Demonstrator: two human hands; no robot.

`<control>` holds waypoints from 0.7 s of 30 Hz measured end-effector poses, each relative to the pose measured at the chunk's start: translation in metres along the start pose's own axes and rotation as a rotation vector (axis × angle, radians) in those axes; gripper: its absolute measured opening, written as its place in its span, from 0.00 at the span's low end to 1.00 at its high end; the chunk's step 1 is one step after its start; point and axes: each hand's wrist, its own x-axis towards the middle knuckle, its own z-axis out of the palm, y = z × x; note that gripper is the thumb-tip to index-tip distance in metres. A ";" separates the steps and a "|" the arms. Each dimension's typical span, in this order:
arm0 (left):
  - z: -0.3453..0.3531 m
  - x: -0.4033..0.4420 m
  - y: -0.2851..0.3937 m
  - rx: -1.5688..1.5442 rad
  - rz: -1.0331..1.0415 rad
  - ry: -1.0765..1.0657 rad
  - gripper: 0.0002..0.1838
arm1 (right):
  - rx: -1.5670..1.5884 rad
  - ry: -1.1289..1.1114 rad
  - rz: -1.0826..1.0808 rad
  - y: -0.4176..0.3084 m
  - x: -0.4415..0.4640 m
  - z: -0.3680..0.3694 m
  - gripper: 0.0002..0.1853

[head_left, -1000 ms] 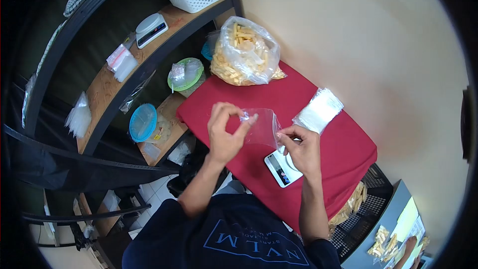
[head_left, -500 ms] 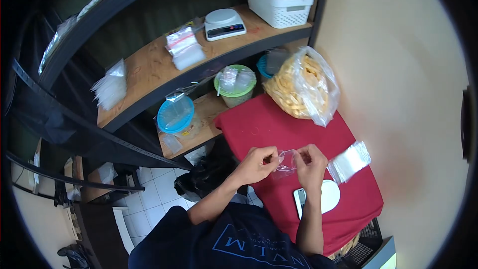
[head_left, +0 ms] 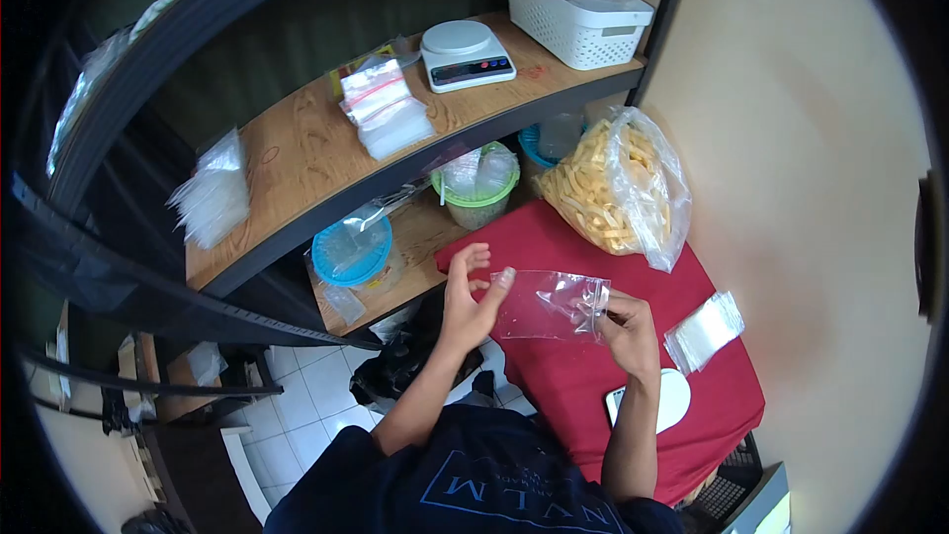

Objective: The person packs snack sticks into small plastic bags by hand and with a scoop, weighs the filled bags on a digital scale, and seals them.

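Observation:
A clear plastic bag (head_left: pixel 549 305) stretches flat above the red-clothed table (head_left: pixel 554 391). My right hand (head_left: pixel 630 334) pinches its right end. At the other end is my left hand (head_left: pixel 469 302), fingers spread and the thumb by the bag's edge; whether the thumb touches it I cannot tell. A stack of clear bags (head_left: pixel 705 333) lies to the right of my right hand. Partly behind my right forearm sits a small white scale (head_left: pixel 675 400). Toward the back of the table stands a big open plastic bag of pale yellow sticks (head_left: pixel 598 193), which look like a snack.
On the wooden shelf (head_left: pixel 306 148) are a white kitchen scale (head_left: pixel 470 71), bundles of plastic bags (head_left: pixel 386 111), and a white basket (head_left: pixel 578 30). Below stand a blue-lidded tub (head_left: pixel 353 255) and a green-rimmed tub (head_left: pixel 482 193). A wall (head_left: pixel 791 188) rises along the right.
My hands have moved apart, and the small bag between them is now spread out. My left hand has opened from its pinch; my right still grips the bag. The view has shifted slightly.

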 end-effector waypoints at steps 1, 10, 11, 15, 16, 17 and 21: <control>0.000 0.004 -0.007 -0.243 -0.170 -0.019 0.09 | 0.180 -0.027 0.066 0.000 -0.001 -0.001 0.18; 0.006 0.024 -0.035 -0.084 -0.131 -0.372 0.11 | 0.071 0.083 0.147 -0.009 -0.006 -0.007 0.16; 0.014 0.024 -0.038 -0.036 -0.062 -0.226 0.10 | 0.067 0.102 0.155 -0.010 -0.008 -0.008 0.16; 0.029 0.039 0.023 0.206 0.521 -0.545 0.27 | -0.254 0.185 0.125 -0.017 -0.004 -0.009 0.18; 0.038 0.040 0.023 0.199 0.517 -0.553 0.27 | -0.402 0.168 0.091 -0.020 -0.001 -0.008 0.19; 0.046 0.039 0.023 0.223 0.542 -0.661 0.31 | -0.404 0.174 0.098 -0.023 0.003 -0.006 0.19; 0.056 0.054 0.008 0.181 0.483 -0.908 0.35 | -0.530 0.153 0.116 -0.036 0.020 -0.003 0.20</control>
